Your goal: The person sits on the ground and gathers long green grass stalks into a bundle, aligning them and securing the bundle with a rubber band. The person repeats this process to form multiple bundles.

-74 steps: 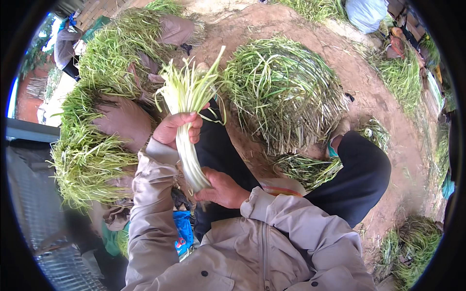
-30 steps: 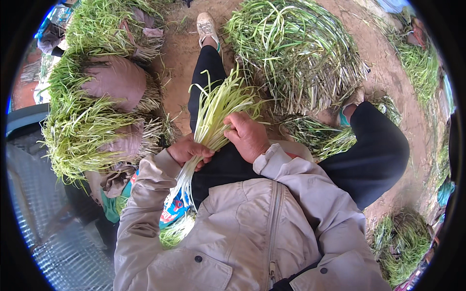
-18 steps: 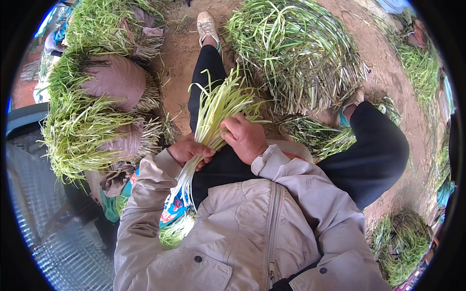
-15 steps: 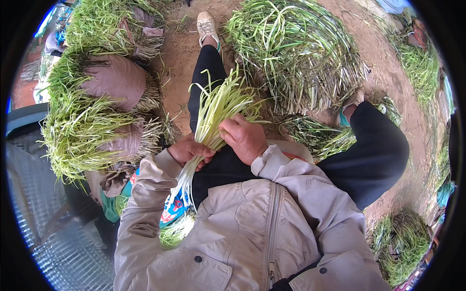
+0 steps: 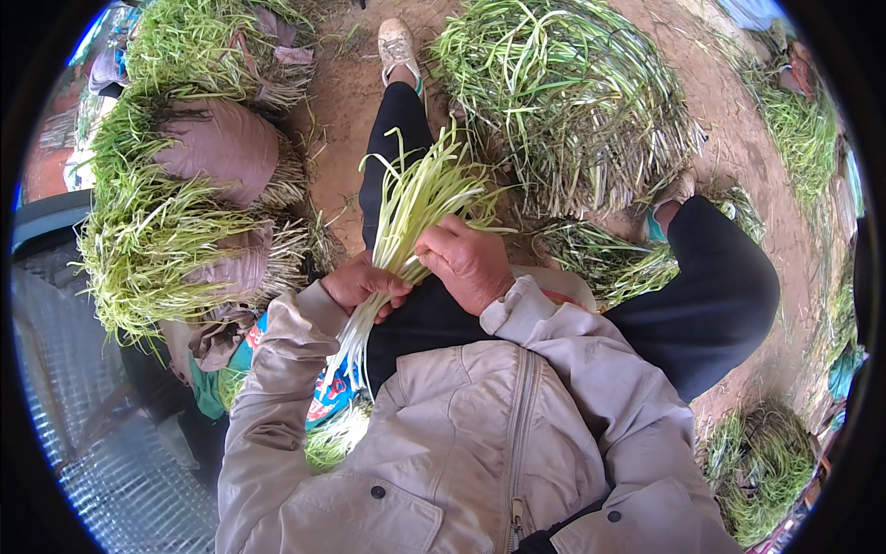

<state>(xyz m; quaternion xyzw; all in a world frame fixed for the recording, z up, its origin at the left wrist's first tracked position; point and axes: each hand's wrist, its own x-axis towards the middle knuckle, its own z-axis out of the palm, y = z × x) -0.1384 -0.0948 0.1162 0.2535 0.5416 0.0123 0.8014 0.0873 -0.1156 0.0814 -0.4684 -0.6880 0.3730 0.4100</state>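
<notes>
A bunch of chives (image 5: 423,198), white at the stems and yellow-green at the leaves, slants across my lap. My left hand (image 5: 365,284) is closed around its lower part, and the white stem ends (image 5: 347,349) hang below toward my jacket. Against the right side of the bunch, higher up, my right hand (image 5: 466,263) is closed with curled fingers, pinching some of the stalks. Its fingertips are partly hidden by the leaves. Loose leaf tips poke out beyond the knuckles of this hand.
A large heap of chives (image 5: 563,102) lies on the dirt floor ahead. At the left, cloth-wrapped bundles (image 5: 226,152) are lined up. Below my left forearm are a blue printed bag (image 5: 328,402) and pale chives (image 5: 340,439). Another pile (image 5: 761,471) sits at the lower right.
Very little differs. My right hand has shifted slightly to the right at the bunch; my left hand keeps its hold in the same place.
</notes>
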